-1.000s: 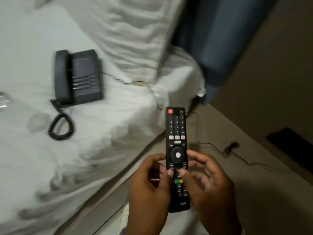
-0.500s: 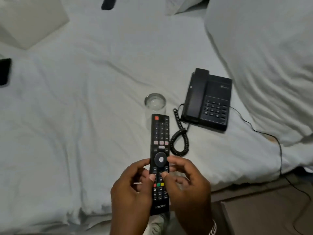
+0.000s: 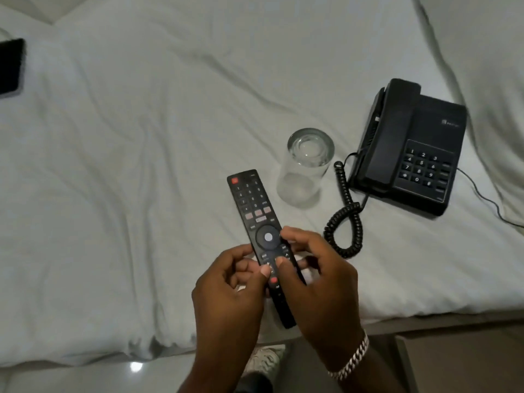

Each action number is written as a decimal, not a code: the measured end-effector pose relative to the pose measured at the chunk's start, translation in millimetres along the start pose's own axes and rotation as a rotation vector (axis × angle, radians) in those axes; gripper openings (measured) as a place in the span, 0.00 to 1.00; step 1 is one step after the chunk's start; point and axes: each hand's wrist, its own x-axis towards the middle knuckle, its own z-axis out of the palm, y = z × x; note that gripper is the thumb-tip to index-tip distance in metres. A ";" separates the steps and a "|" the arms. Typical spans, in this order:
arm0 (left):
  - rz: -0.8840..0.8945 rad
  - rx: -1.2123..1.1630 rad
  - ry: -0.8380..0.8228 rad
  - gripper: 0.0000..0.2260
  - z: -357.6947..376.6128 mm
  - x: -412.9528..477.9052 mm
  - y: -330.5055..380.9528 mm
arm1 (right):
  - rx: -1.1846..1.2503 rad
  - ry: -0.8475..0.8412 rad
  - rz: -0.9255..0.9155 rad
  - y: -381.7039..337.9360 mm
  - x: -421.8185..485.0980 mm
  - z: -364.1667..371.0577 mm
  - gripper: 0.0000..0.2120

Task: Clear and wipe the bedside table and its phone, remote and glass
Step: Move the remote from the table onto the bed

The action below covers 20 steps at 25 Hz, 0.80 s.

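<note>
A long black remote (image 3: 253,211) with a red power button is held over the near edge of the white bed (image 3: 127,165). My left hand (image 3: 231,296) grips its lower left side, thumb on the buttons. My right hand (image 3: 317,282) grips its lower right side, thumb also on the buttons. An empty clear glass (image 3: 306,168) stands on the sheet just beyond the remote's top right. A black corded desk phone (image 3: 411,148) lies on the bed to the right, its coiled cord (image 3: 344,222) curling toward my right hand.
A dark flat device (image 3: 10,65) lies at the bed's far left edge. A thin cable (image 3: 487,202) runs right from the phone. Pale glossy floor (image 3: 85,375) and a shoe (image 3: 265,361) show below; a brown furniture top (image 3: 459,361) is at bottom right.
The view swung left from the bed corner to over the bed and closer. The remote stays in both hands and now tilts with its top to the left.
</note>
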 end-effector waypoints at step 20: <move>0.468 0.222 -0.849 0.12 172.5 -219.9 -34.3 | -0.163 0.624 0.300 109.2 -215.4 -218.2 0.11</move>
